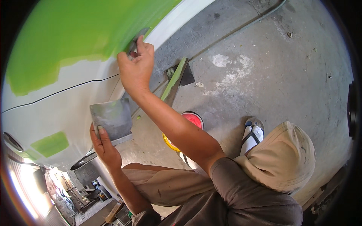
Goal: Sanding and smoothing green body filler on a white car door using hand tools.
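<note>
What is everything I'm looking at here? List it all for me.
Car body panel: one, white, left side, coated with green filler up top and a small green patch lower down.
Spreader blade: one, grey metal, pressed on the green area.
Flat metal board: one, grey, below centre-left.
Tin: one, yellow with a red top, on the concrete floor.
Green-smeared stick: one, on the floor.
Sandal with white sock: one, right of the tin.
Right hand: holds the spreader blade.
Left hand: holds the flat metal board.
</note>
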A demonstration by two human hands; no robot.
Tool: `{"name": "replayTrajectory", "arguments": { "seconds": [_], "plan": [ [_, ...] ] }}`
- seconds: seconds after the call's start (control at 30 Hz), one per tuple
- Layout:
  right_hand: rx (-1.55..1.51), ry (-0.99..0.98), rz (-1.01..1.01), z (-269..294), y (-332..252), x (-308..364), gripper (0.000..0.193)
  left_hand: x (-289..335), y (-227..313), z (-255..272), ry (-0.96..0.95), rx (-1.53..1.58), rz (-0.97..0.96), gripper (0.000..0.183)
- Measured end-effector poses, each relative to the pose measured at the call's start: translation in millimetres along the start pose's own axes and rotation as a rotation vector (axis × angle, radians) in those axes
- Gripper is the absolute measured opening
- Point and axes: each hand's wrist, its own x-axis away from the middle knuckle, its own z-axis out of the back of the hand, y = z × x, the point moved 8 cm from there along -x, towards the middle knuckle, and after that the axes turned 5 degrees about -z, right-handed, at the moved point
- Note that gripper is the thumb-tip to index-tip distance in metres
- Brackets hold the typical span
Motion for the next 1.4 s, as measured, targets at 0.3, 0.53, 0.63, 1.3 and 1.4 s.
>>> {"name": "replayTrajectory", "arguments": {
  "seconds": [0.3, 0.53, 0.63, 1.3, 1.4],
  "plan": [
    [-0.113, -0.455, 0.027, 26, -47, 52, 0.054, -8, 6, 16, 0.148, 0.546, 0.18, 0.05],
    [0.113, -1.17, 0.253, -2, -78, 90, 0.055, -5, 23, -14, -0.018, 0.709, 0.141, 0.045],
    [0.289, -1.142, 0.446, -9, -89, 91, 0.056, -5, 30, -14, -0.007, 0.789, 0.109, 0.046],
    [0.494, -0.771, 0.862, -12, -107, 155, 0.07, -9, 70, 10, 0.126, 0.099, -0.432, 0.039],
    [0.483, -0.767, 0.813, -13, -111, 153, 0.067, -4, 73, 8, 0.184, -0.019, -0.482, 0.041]
  ]
}}
